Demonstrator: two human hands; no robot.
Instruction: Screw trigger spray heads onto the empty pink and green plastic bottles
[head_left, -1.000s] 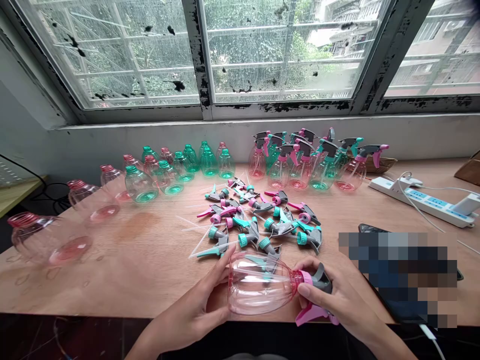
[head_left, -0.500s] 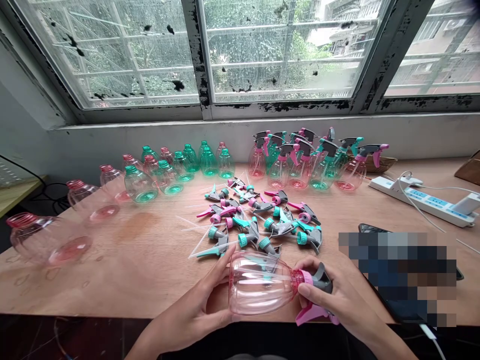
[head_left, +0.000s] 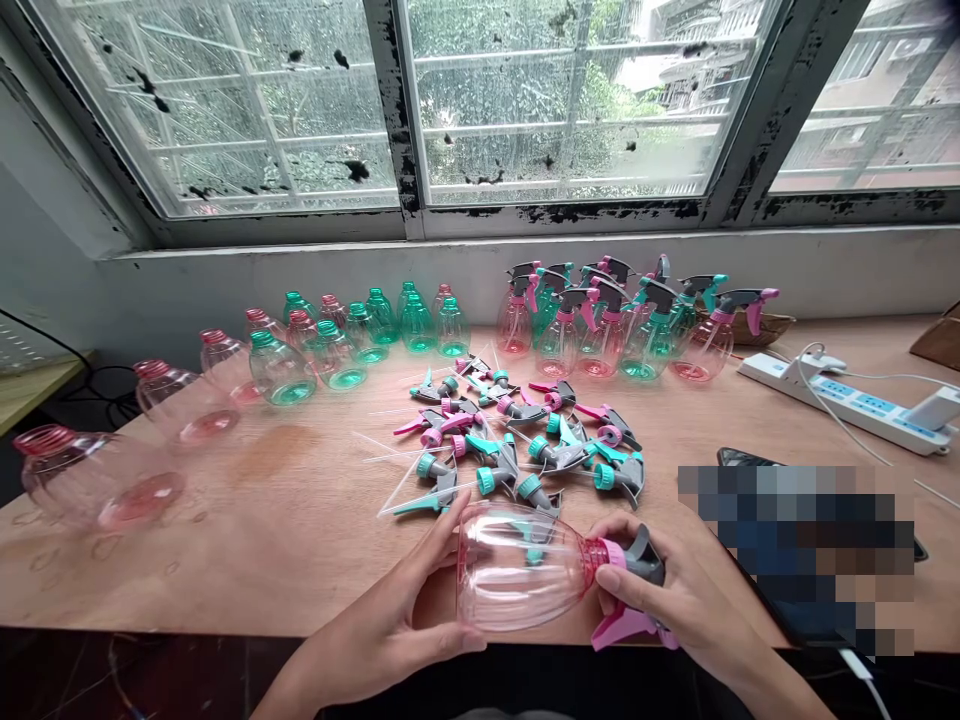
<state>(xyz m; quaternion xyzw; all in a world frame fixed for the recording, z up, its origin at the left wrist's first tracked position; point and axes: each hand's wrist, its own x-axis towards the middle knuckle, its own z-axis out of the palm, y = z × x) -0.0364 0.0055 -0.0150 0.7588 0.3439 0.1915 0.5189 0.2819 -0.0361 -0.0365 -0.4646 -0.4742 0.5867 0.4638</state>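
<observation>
A clear pink spray bottle lies sideways in the air near the table's front edge, its base to the left. My left hand cups that base, thumb below and fingers above. At the neck, my right hand is closed around the pink collar of the grey-and-pink spray head, which sits on the bottle's mouth. The pink trigger points down toward me. Just beyond the bottle is a pile of loose spray heads in grey with teal or pink parts, some with thin clear tubes.
Several open pink and green bottles stand at the left and back. Bottles with spray heads are grouped at the back right. A white power strip and a dark, partly blurred device lie on the right, with cables.
My left thumb has slid slightly to the right along the bottle's underside. The bottle appears to have turned a little; my right hand keeps its hold.
</observation>
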